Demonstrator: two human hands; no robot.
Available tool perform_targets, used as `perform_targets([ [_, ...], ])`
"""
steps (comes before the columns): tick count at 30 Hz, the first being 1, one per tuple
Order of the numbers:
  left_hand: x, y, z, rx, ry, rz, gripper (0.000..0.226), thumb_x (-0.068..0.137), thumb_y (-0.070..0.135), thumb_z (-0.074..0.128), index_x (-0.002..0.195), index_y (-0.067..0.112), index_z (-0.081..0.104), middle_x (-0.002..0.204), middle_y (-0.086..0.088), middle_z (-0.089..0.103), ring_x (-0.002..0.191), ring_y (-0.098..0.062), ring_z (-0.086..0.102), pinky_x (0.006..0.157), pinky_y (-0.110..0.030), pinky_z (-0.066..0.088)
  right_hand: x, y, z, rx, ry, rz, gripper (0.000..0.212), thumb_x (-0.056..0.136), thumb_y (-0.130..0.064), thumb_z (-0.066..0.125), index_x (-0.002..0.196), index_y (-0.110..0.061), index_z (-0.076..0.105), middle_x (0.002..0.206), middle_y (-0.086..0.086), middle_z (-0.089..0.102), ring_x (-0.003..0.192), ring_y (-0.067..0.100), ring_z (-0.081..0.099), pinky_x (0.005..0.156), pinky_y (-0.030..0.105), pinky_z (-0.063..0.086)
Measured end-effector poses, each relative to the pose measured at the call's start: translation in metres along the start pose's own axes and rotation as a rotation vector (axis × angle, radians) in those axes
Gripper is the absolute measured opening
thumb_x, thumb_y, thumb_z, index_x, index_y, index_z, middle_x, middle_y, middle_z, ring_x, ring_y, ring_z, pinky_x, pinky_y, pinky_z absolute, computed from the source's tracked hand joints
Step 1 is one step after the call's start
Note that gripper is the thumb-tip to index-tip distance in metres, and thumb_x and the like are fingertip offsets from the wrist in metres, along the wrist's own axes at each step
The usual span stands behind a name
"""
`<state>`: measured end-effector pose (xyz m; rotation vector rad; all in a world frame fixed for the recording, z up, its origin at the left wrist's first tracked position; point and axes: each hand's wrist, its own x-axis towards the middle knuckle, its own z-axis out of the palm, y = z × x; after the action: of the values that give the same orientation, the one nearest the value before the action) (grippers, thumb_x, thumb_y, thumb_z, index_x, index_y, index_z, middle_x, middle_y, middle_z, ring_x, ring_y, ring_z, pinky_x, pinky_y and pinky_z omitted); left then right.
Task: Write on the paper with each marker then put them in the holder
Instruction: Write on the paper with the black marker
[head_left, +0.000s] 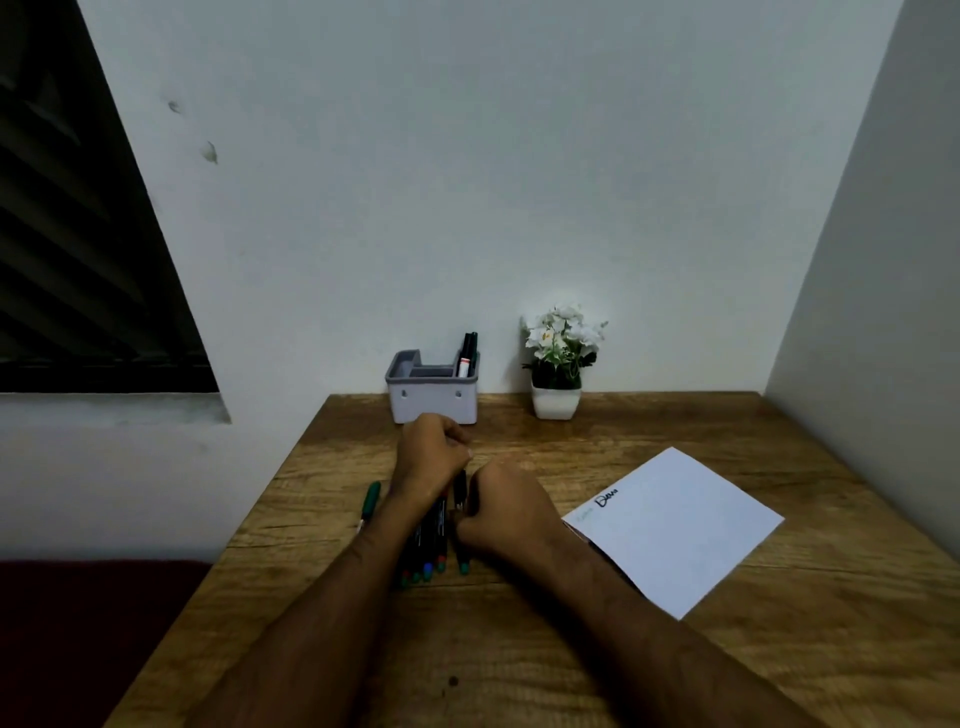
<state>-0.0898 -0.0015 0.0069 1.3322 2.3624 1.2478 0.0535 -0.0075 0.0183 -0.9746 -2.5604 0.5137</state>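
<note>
Two markers (467, 353) already stand in the grey holder (432, 397) at the back of the surface (727, 649), right-hand compartment, and two scribbles sit on the paper (675, 530), one black, one faint green. So we're a short way in, with plenty left to do.

Both hands are down over the bunch of markers (428, 551) lying side by side mid-surface. The left hand (434, 452) is curled tight at the far end of the row, the right hand (501, 512) curled just beside it, and between them a dark marker (460, 486) pokes up. It looks as if they're pulling the cap off that one, though the fingers hide the join and I can't say for certain who holds what.

One green marker (370, 501) lies apart, left of the left wrist, near the surface edge. A little potted plant (558, 364) sits beside the holder.

To do this well: pull straight along the barrel, keep the cap in the left hand so it isn't lost, then swing right to the paper and write below the existing marks. Recap firmly before it goes into the holder. Mind the elbows too, that loose row could roll.
</note>
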Motion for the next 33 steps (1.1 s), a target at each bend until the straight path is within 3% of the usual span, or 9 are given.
perform_targets([
  [5, -0.003, 0.004, 0.002, 0.003, -0.014, 0.005, 0.014, 0.073, 0.007, 0.078, 0.086, 0.011, 0.077, 0.080, -0.002, 0.075, 0.078, -0.011, 0.069, 0.081, -0.031, 0.059, 0.000, 0.000, -0.004, 0.034, 0.020, 0.097, 0.039, 0.083, -0.018, 0.070, 0.058, -0.019, 0.041, 0.058, -0.004, 0.044, 0.052, 0.007, 0.041, 0.045, 0.023, 0.026],
  [11, 0.000, 0.017, 0.012, -0.066, 0.019, -0.067, 0.015, 0.075, 0.020, 0.082, 0.087, 0.013, 0.076, 0.082, -0.002, 0.076, 0.076, -0.013, 0.070, 0.078, -0.029, 0.058, 0.007, 0.023, -0.010, 0.184, 0.168, 0.285, 0.021, 0.086, -0.022, 0.074, 0.070, -0.010, 0.067, 0.068, 0.004, 0.067, 0.069, 0.016, 0.065, 0.061, 0.032, 0.051],
  [14, -0.003, 0.033, 0.017, -0.293, -0.089, -0.209, 0.007, 0.083, 0.015, 0.077, 0.083, 0.009, 0.073, 0.086, -0.010, 0.075, 0.072, -0.017, 0.071, 0.070, -0.034, 0.062, 0.002, 0.035, -0.017, 0.185, 0.243, 0.308, 0.019, 0.084, -0.023, 0.074, 0.068, -0.013, 0.071, 0.065, 0.001, 0.068, 0.069, 0.014, 0.066, 0.064, 0.032, 0.054],
  [16, -0.006, 0.047, 0.020, -0.515, -0.170, -0.332, 0.010, 0.085, 0.005, 0.073, 0.093, 0.001, 0.070, 0.094, -0.017, 0.072, 0.074, -0.021, 0.071, 0.064, -0.035, 0.063, -0.002, 0.044, -0.022, 0.180, 0.262, 0.329, 0.019, 0.083, -0.026, 0.075, 0.067, -0.016, 0.070, 0.064, -0.002, 0.067, 0.068, 0.013, 0.067, 0.067, 0.036, 0.058],
  [20, -0.011, 0.067, 0.030, -0.725, -0.234, -0.396, 0.020, 0.086, -0.005, 0.068, 0.105, -0.005, 0.065, 0.095, -0.019, 0.069, 0.074, -0.022, 0.068, 0.056, -0.029, 0.061, -0.008, 0.058, -0.031, 0.255, 0.271, 0.410, 0.014, 0.083, -0.027, 0.078, 0.075, -0.020, 0.068, 0.072, -0.003, 0.070, 0.074, 0.013, 0.068, 0.069, 0.034, 0.058],
  [24, -0.014, 0.085, 0.044, -0.805, -0.313, -0.454, 0.019, 0.088, -0.006, 0.066, 0.107, -0.003, 0.066, 0.091, -0.014, 0.068, 0.076, -0.020, 0.064, 0.066, -0.032, 0.060, -0.011, 0.071, -0.040, 0.352, 0.279, 0.449, 0.014, 0.091, -0.033, 0.074, 0.086, -0.020, 0.072, 0.075, 0.000, 0.074, 0.071, 0.016, 0.072, 0.064, 0.030, 0.058],
  [27, -0.016, 0.093, 0.055, -0.838, -0.361, -0.479, 0.014, 0.089, 0.005, 0.069, 0.100, -0.003, 0.069, 0.088, -0.013, 0.069, 0.075, -0.018, 0.064, 0.070, -0.032, 0.057, -0.011, 0.080, -0.040, 0.334, 0.296, 0.468, 0.020, 0.091, -0.036, 0.072, 0.084, -0.018, 0.075, 0.074, -0.001, 0.074, 0.072, 0.017, 0.072, 0.074, 0.041, 0.063],
  [30, -0.016, 0.099, 0.062, -0.873, -0.362, -0.520, 0.005, 0.089, 0.004, 0.068, 0.085, 0.002, 0.069, 0.082, -0.008, 0.068, 0.074, -0.017, 0.063, 0.063, -0.031, 0.054, -0.013, 0.083, -0.043, 0.318, 0.288, 0.481, 0.020, 0.092, -0.034, 0.072, 0.087, -0.016, 0.076, 0.077, -0.001, 0.075, 0.072, 0.017, 0.072, 0.076, 0.041, 0.063],
  [33, -0.010, 0.100, 0.069, -0.984, -0.398, -0.634, 0.020, 0.095, -0.003, 0.055, 0.078, 0.003, 0.062, 0.078, -0.007, 0.060, 0.073, -0.016, 0.057, 0.063, -0.031, 0.050, -0.015, 0.084, -0.049, 0.354, 0.246, 0.502, 0.027, 0.095, -0.028, 0.069, 0.080, -0.008, 0.077, 0.072, 0.008, 0.075, 0.066, 0.023, 0.073, 0.071, 0.038, 0.064],
])
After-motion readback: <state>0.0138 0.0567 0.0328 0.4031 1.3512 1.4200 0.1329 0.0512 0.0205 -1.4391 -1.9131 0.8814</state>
